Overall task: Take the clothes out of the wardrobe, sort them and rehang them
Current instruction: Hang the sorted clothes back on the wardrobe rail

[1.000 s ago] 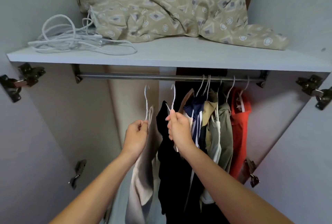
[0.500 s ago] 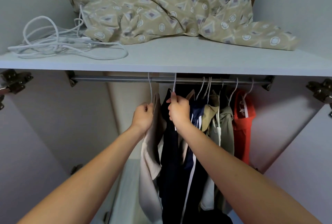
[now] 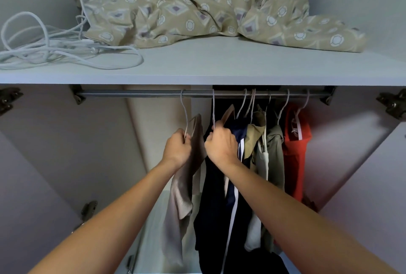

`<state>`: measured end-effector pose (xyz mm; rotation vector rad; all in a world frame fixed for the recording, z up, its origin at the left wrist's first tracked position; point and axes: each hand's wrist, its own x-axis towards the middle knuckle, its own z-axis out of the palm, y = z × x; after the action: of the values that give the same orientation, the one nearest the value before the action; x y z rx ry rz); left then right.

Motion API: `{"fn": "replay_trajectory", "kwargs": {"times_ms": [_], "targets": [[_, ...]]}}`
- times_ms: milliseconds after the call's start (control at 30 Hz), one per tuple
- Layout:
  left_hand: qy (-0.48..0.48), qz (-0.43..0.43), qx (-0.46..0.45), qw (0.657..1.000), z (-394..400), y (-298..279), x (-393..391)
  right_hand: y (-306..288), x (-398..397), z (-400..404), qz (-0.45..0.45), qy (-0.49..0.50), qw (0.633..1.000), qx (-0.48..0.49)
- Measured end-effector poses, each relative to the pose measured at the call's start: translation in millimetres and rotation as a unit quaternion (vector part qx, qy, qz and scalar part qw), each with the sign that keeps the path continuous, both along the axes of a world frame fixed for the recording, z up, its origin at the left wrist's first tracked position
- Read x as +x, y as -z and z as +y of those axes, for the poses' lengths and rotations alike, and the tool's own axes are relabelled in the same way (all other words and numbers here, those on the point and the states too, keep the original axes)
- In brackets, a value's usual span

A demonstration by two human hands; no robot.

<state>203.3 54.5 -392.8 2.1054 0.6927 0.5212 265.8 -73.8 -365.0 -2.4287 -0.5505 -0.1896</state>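
White wire is pinched by the curled fingers (image 3: 184, 136) of the left hand (image 3: 176, 149): the neck of a hanger (image 3: 184, 111) carrying a beige garment (image 3: 185, 175). A second hanger (image 3: 213, 109), bearing a dark garment (image 3: 212, 203), is gripped by the right hand (image 3: 220, 144). Both hooks are seen on the rail (image 3: 142, 94), left of the navy, olive and red garment (image 3: 295, 153). Above, on the shelf (image 3: 219, 65), patterned bedding (image 3: 197, 3) and a white cable (image 3: 55, 47) are shown.
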Motion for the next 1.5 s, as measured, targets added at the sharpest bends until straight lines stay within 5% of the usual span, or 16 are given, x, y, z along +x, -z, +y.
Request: {"fn": "replay_trajectory", "kwargs": {"times_ms": [300, 667, 867, 1300, 1500], "targets": [[0.107, 0.039, 0.069, 0.991, -15.1, 3.7, -39.4, 14.4, -8.9, -39.6, -0.207, -0.157, 0.961, -0.098], [0.171, 0.16, 0.063, 0.97, -38.0, -8.1, -38.4, 23.5, 8.9, -93.9, -0.188, -0.142, 0.957, -0.171], [0.18, 0.18, -0.013, 0.967, -75.8, -15.0, -22.4, 23.9, 19.2, -127.1, -0.185, -0.132, 0.957, -0.181], [0.225, 0.181, -0.029, 0.957, -143.3, -21.1, 19.0, 14.8, 44.8, -184.0, -0.127, -0.15, 0.972, -0.131], [0.203, 0.226, 0.101, 0.947, -134.5, -35.7, -10.8, 2.9, 22.9, -181.1, -0.092, -0.155, 0.976, -0.125]]}}
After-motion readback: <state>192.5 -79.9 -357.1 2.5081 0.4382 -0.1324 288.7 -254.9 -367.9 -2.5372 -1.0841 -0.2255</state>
